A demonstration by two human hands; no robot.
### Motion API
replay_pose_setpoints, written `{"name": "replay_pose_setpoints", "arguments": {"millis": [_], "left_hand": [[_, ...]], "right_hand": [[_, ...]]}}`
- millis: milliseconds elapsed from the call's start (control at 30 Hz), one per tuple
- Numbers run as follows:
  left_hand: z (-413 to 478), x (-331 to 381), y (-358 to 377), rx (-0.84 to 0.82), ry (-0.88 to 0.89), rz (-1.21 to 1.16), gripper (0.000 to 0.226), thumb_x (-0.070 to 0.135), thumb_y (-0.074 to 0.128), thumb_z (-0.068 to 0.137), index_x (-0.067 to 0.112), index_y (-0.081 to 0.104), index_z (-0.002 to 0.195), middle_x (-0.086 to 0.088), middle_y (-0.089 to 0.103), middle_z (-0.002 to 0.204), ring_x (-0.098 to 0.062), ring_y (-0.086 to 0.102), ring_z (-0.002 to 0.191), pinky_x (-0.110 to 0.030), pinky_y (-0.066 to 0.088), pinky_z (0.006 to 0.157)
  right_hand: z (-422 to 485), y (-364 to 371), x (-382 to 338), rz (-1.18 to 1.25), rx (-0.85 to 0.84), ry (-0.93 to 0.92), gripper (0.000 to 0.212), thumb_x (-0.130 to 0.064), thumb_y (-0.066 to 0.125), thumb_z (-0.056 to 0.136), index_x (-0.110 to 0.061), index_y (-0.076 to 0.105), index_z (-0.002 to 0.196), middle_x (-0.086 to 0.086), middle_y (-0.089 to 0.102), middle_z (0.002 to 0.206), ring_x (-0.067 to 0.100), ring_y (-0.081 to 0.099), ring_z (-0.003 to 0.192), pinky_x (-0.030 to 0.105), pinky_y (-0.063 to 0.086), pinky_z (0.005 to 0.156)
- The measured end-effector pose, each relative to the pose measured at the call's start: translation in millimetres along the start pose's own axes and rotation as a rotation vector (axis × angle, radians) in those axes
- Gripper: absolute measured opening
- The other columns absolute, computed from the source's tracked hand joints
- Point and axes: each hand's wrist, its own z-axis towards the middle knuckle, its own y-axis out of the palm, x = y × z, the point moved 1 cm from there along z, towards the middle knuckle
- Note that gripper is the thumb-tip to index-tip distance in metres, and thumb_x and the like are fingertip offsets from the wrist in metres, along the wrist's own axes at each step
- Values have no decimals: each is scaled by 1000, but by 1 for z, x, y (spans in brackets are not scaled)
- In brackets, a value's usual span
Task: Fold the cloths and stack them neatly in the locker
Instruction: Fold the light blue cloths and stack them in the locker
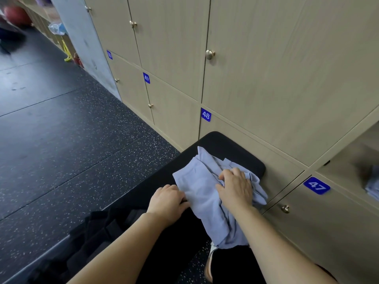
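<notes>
A light blue cloth [202, 188] lies rumpled on a black padded bench [223, 143] in front of the lockers. My right hand [235, 186] rests on top of the cloth with its fingers curled into the fabric. My left hand [168, 198] is at the cloth's left edge, fingers bent down against the bench and the cloth's border. An open locker compartment [352, 158] at the far right holds another blue cloth [372, 187], blurred and partly cut off. Dark clothing [106, 226] lies heaped on the bench near me.
Wooden locker doors with round knobs and blue number plates 47 [316, 185], 48 [206, 115] and 49 [146, 78] fill the wall. Dark speckled rubber floor [61, 140] stretches to the left. A grey open door [82, 37] stands further back.
</notes>
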Motion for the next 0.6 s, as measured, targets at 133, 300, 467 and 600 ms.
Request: {"name": "replay_pose_setpoints", "arguments": {"millis": [133, 300, 467, 600], "left_hand": [[12, 14, 5, 4, -99, 21, 36, 50, 46, 95, 22, 68, 102, 1, 58, 114, -21, 50, 112, -31, 36, 95], [24, 22, 8, 6, -163, 24, 36, 54, 51, 93, 21, 63, 101, -1, 55, 116, -23, 47, 115, -32, 35, 95], [41, 25, 10, 52, -185, -7, 32, 54, 52, 91, 24, 57, 101, 3, 52, 118, -20, 46, 115, -32, 35, 93], [55, 19, 8, 85, -226, -30, 30, 55, 52, 91, 26, 55, 99, 4, 52, 117, -20, 46, 115, -31, 35, 93]], "right_hand": [[5, 4, 4, 91, 9, 66, 21, -33, 55, 93, -22, 51, 111, -3, 55, 122, 21, 47, 115, 34, 40, 93], [17, 11, 4, 142, -72, 89, 33, -33, 54, 94, -18, 50, 123, 6, 47, 131, 26, 46, 119, 35, 42, 89], [40, 15, -3, 228, -91, 62, 33, -32, 57, 93, -20, 52, 123, 5, 48, 129, 24, 50, 115, 35, 46, 86], [57, 22, -12, 294, -65, 37, 35, -31, 58, 92, -18, 55, 124, 5, 50, 126, 24, 47, 117, 35, 45, 88]]}}
